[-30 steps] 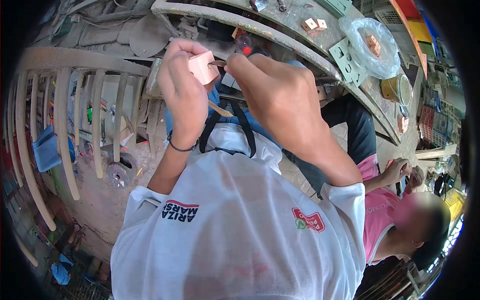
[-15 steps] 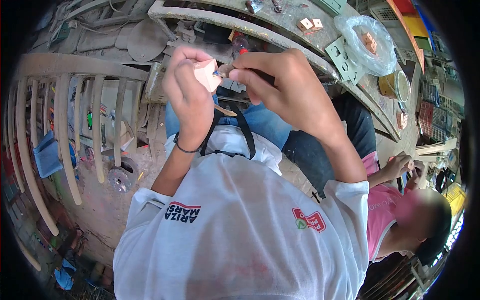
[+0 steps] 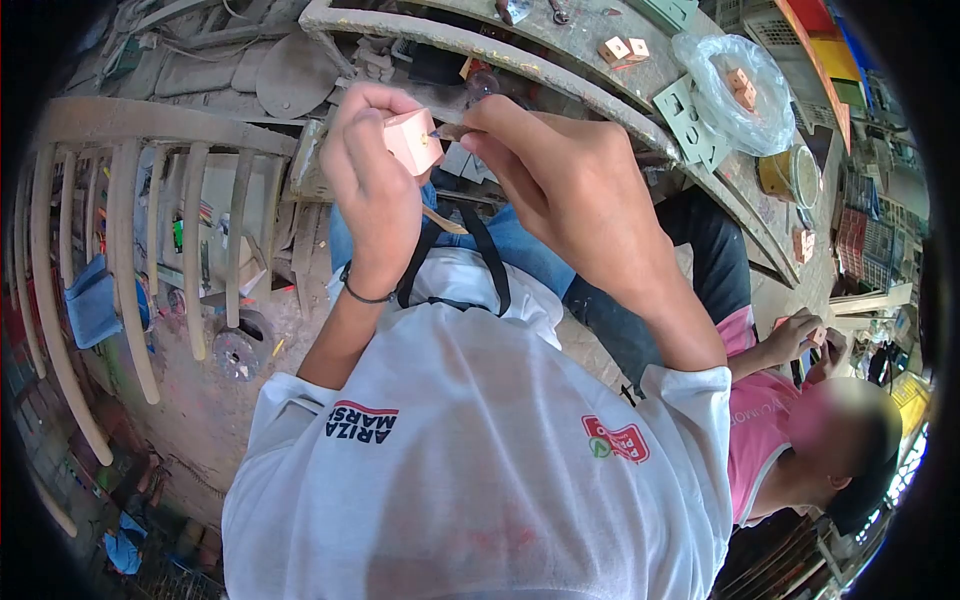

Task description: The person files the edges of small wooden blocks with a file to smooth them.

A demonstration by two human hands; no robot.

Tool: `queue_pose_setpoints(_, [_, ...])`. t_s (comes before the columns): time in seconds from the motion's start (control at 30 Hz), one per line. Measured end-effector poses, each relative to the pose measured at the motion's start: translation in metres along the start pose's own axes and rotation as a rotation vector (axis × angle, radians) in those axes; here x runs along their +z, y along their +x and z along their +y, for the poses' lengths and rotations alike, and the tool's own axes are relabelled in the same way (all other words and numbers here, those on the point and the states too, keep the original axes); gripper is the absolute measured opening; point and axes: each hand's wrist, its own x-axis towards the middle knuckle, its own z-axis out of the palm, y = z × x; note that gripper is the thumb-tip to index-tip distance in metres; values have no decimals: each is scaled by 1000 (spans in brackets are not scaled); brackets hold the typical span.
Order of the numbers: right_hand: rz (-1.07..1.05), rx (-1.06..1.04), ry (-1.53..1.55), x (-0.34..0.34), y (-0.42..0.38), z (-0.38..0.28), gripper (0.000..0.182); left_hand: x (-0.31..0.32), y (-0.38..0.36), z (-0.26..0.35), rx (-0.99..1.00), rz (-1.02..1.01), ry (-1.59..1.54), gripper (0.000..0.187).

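My left hand (image 3: 372, 195) is closed round a small pale wooden block (image 3: 410, 145), held up over my lap with the thumb along its near side. A hole with a yellowish mark shows on the face turned to the right. In a pinch of thumb and forefinger, my right hand (image 3: 580, 185) grips a slim tool (image 3: 452, 132) with a dark, bluish tip. That tip points left and sits right at the holed face. The kind of tool cannot be made out, as fingers cover its rear part.
On the workbench (image 3: 590, 95) lie wooden blocks (image 3: 622, 50), a green plate with cutouts (image 3: 690, 120) and a clear plastic bag (image 3: 740, 95) holding more blocks. A tin can (image 3: 788, 178) stands near. A slatted wooden chair (image 3: 160, 130) is left; a person in pink (image 3: 765, 420) sits right.
The block has turned slightly, showing more of its holed face. The tool tip has drawn back a little from the hole, and my right hand has shifted slightly right.
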Motion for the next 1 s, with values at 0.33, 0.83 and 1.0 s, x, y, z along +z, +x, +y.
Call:
queue_pose_setpoints(0.33, [4, -41, -80, 1, 0, -2, 19, -4, 3, -8, 52, -23, 45, 23])
queue_pose_setpoints(0.83, [-90, 83, 106, -2, 11, 2, 12, 0, 2, -15, 14, 5, 35, 22])
queue_pose_setpoints(1.0, [-38, 81, 82, -6, 9, 3, 11, -1, 4, -15, -16, -43, -23, 22])
